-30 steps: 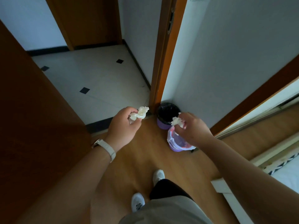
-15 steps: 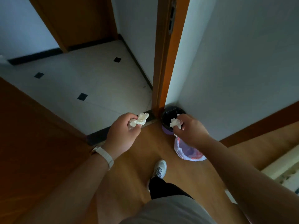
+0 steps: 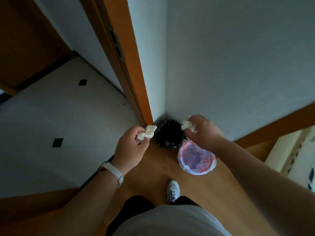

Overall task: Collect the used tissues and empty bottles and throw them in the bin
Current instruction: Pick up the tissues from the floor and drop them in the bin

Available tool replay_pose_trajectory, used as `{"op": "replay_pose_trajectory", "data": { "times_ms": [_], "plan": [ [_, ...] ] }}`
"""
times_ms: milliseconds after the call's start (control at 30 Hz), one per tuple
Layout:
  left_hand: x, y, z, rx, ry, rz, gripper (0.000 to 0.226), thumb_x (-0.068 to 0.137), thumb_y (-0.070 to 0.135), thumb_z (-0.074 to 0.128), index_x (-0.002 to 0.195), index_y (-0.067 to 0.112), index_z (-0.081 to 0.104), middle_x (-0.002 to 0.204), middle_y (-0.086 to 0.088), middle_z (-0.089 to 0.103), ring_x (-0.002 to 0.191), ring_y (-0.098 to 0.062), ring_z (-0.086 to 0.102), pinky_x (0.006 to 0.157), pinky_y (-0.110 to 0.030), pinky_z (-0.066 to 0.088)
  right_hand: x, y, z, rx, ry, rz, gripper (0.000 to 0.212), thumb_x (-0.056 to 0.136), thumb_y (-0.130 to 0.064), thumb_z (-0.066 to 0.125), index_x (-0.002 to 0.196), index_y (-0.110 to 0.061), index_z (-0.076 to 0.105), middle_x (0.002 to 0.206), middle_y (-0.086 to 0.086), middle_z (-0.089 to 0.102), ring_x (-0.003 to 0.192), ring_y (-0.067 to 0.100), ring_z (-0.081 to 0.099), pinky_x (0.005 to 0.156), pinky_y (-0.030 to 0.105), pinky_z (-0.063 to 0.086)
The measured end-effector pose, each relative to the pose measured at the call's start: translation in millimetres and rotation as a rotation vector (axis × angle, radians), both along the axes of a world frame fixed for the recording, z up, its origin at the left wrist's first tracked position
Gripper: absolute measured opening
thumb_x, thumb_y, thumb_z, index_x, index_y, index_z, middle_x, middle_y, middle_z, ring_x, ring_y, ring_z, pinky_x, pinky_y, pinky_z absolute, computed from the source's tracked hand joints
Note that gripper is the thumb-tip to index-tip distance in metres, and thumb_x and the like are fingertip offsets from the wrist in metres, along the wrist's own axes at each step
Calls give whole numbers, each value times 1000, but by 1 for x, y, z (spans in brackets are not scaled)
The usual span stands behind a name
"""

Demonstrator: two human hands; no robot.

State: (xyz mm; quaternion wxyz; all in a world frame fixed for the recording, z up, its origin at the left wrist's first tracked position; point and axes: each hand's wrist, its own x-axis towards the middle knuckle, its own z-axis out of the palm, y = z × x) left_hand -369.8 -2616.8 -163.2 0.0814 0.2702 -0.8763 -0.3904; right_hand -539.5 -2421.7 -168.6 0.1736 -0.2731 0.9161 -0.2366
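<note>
A small bin with a black liner (image 3: 168,133) stands on the wooden floor in the wall corner, with a few white scraps inside. My left hand (image 3: 131,147) grips a crumpled white tissue (image 3: 148,132) just left of the bin's rim. My right hand (image 3: 202,132) pinches a second crumpled tissue (image 3: 187,126) over the bin's right rim. A second bin (image 3: 196,156), lined with a white and pink bag, sits right beside the black one, under my right wrist.
An orange door frame (image 3: 136,82) rises directly behind the black bin. White tiled floor (image 3: 68,120) lies past the threshold on the left. A bed edge (image 3: 294,150) shows at the right. My white shoe (image 3: 173,190) stands close to the bins.
I have stepped closer and now look straight down on the bins. Both hands, still holding their tissues, have moved forward to either side of the black bin's opening.
</note>
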Motion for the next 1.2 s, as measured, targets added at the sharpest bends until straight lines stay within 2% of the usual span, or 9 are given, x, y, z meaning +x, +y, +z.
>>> {"op": "replay_pose_trajectory", "data": {
  "times_ms": [233,367,500,600,700,767,933,1033,1200],
  "plan": [
    [-85,-50,-43,15,-48,-209,14,85,19,69,93,26,61,81,12,62,72,-6,58,59,-25,46,-27,-19,-36,63,-87,-175,31,86,-36,60,114,-24,57,107,-2,58,87,22,61,76,38,53],
    [-133,-80,-82,52,-73,-358,15,86,19,69,99,20,62,77,10,60,65,-4,54,52,-9,37,-40,-47,-55,105,-103,-276,33,85,-38,59,115,-26,56,104,-5,57,85,21,59,72,35,52],
    [-170,-107,-120,89,-67,-498,15,88,18,68,96,24,57,78,12,55,63,-2,51,52,-9,37,-46,-81,-83,139,-114,-417,33,86,-38,58,117,-27,55,107,-7,57,86,19,58,61,25,40],
    [-187,-122,-158,134,-125,-544,15,89,19,67,95,27,56,84,13,57,72,-2,55,58,-12,38,-42,-104,-117,117,-154,-520,32,87,-38,59,117,-26,57,109,-9,59,86,15,56,56,24,29],
    [-202,-127,-204,177,-204,-522,13,90,21,66,95,29,56,87,14,59,77,0,57,60,-17,41,-37,-113,-167,66,-219,-584,35,87,-37,61,120,-26,56,113,-6,59,85,12,56,56,20,33],
    [-207,-131,-238,180,-221,-490,13,90,23,66,93,31,56,84,15,60,74,1,57,58,-17,41,-39,-115,-208,61,-235,-618,35,86,-35,63,119,-24,57,115,-4,59,85,11,52,62,25,36],
    [-218,-130,-342,176,-268,-495,16,89,22,67,93,31,55,82,16,59,72,6,56,56,-6,39,-49,-107,-324,103,-216,-669,35,85,-35,63,117,-22,56,112,-1,58,92,19,56,67,29,40],
    [-225,-130,-413,138,-280,-516,15,89,22,67,95,28,55,82,17,58,71,8,56,56,-4,39,-55,-103,-395,138,-209,-642,41,86,-36,59,124,-22,53,117,2,57,98,23,56,73,34,45],
    [-227,-133,-520,29,-244,-538,12,86,21,68,95,21,59,87,10,60,71,-3,53,56,-5,36,-60,-105,-501,164,-154,-559,40,87,-34,58,124,-21,51,118,2,56,99,24,56,70,31,37]
  ]
}}
